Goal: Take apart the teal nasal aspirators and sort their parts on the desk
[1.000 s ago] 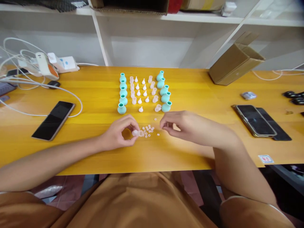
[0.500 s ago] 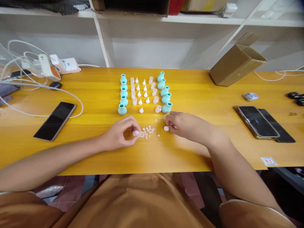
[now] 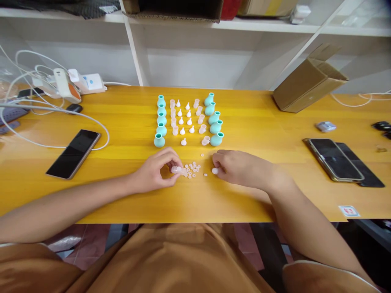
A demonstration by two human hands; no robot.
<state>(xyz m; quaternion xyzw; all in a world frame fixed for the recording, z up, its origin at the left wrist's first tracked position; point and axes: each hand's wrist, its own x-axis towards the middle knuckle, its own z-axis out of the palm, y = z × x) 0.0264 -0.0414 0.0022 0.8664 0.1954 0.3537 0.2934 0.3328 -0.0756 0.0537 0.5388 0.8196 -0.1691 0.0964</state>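
Observation:
My left hand [image 3: 155,171] pinches a small translucent cap [image 3: 176,169] just above the wooden table [image 3: 122,130], beside a heap of tiny pale rings [image 3: 193,169]. My right hand [image 3: 241,167] rests on the table with a small white piece [image 3: 215,171] at its fingertips. Beyond the hands stand two columns of teal bulbs [image 3: 161,121] [image 3: 215,119], with rows of translucent cups [image 3: 173,118] and white cone tips [image 3: 185,121] between them.
A black phone [image 3: 74,153] lies at the left near white cables [image 3: 45,101] and a charger [image 3: 65,84]. Two phones [image 3: 339,158] lie at the right. A cardboard box [image 3: 308,79] leans at the back right. White shelving rises behind the table.
My right hand has come down and moved left onto the table, and the small white piece now shows at its fingertips. My left hand has kept its place with the cap.

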